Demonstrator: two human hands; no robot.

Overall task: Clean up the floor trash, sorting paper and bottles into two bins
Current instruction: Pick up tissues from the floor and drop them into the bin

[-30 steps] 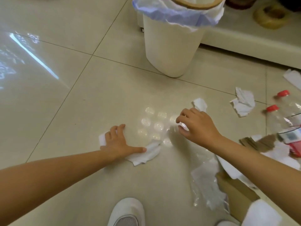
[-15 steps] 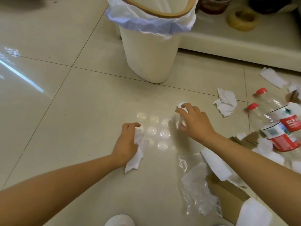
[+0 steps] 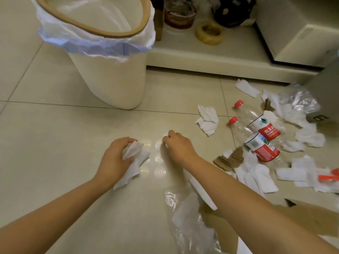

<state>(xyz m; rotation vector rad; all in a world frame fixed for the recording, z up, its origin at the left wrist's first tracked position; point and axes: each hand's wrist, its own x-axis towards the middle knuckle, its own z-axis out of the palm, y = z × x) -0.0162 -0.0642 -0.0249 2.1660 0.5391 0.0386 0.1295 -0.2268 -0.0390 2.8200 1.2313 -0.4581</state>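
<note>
Change since earlier: both hands have drawn up off the tiles and closer together; the tissue that lay flat under the left palm is now bunched in its grip; the view has tipped up to show the bin mouth
Left hand (image 3: 114, 160): fingers curled shut round a crumpled white tissue (image 3: 136, 156), a loose tail hanging toward the floor (image 3: 55, 143)
Right hand (image 3: 178, 146): closed in a pinch, only a sliver of white at the fingertips; whether it holds a scrap of paper I cannot tell for certain
Step in hand: gathering paper, early in the job by my reading
Next move calls for: lifting both hands up and forward-left to the lined bin (image 3: 110, 74), which stands just beyond them, and releasing over its open mouth
Remaining trash: another tissue wad (image 3: 208, 120) and two red-capped bottles (image 3: 260, 136) lie right of the right hand, near but apart; more paper and cardboard beyond
</note>
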